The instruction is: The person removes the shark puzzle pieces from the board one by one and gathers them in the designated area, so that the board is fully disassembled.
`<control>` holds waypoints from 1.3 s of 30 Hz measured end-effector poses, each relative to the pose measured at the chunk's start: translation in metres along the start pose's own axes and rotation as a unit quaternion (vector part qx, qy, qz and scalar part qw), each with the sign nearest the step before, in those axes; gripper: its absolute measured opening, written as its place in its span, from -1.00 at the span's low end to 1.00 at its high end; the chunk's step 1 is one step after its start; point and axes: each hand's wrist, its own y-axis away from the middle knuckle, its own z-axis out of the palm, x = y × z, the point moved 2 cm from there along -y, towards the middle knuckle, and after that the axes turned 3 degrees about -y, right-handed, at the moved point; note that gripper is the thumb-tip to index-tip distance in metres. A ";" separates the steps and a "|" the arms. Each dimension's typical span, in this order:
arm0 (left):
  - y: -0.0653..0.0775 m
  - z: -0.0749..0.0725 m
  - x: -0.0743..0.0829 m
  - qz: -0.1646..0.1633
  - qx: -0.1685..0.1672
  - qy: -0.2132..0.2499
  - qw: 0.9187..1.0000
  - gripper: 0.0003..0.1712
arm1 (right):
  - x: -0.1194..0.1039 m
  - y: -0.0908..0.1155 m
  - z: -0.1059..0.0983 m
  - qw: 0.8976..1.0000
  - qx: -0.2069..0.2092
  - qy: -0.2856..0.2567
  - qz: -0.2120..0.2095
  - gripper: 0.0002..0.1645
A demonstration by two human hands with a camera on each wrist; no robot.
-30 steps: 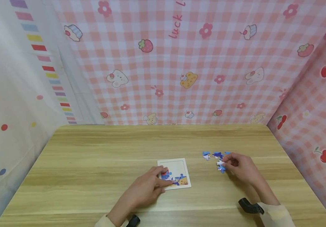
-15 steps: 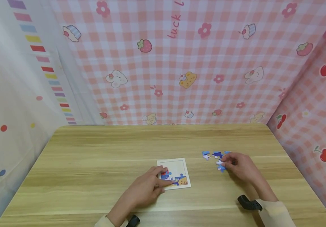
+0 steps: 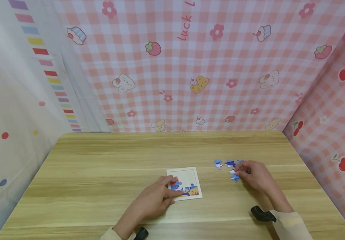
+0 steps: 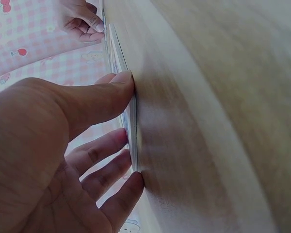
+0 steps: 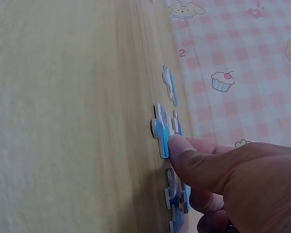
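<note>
My left hand (image 3: 155, 197) rests on a small square puzzle board (image 3: 187, 178) with a pale frame. Two of its fingers lie across the board's left side, and the thumb touches the near edge, as the left wrist view also shows. Joined pieces with blue, red and yellow print (image 3: 192, 190) fill the lower part of the board. To the right, my right hand (image 3: 255, 175) pinches a blue and white puzzle piece (image 5: 162, 133) at the table surface. The thumb (image 5: 182, 145) is on this piece; the index fingertip is mostly hidden behind it.
Several loose pieces lie around my right hand: a blue and pink one (image 3: 218, 164), a dark blue one (image 3: 230, 163), and others (image 5: 172, 191) partly under the hand. The wooden table (image 3: 100, 166) ends at checked cloth walls (image 3: 172, 66) behind and right.
The right hand stays at the same piece, with only a very slight shift of fingers and piece. My left hand and the board keep their place.
</note>
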 end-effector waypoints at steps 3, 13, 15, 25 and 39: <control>-0.001 0.001 0.000 0.001 0.000 0.000 1.000 -0.55 | 0.000 0.001 0.000 1.000 0.003 0.004 -0.001 -0.97; -0.002 0.000 -0.002 0.012 0.018 0.011 1.000 -0.61 | -0.016 0.006 -0.001 0.998 0.048 -0.032 -0.017 -0.89; -0.001 -0.001 -0.003 0.008 0.018 0.022 1.000 -0.61 | -0.025 0.005 0.001 0.997 0.051 -0.047 -0.027 -0.89; 0.001 -0.004 -0.011 -0.024 0.077 0.060 0.995 -0.60 | -0.068 -0.004 0.025 0.993 0.033 -0.081 -0.079 -0.89; -0.006 0.004 -0.008 -0.113 0.077 0.036 0.990 -0.17 | -0.115 -0.015 0.063 0.986 -0.042 -0.136 -0.084 -0.88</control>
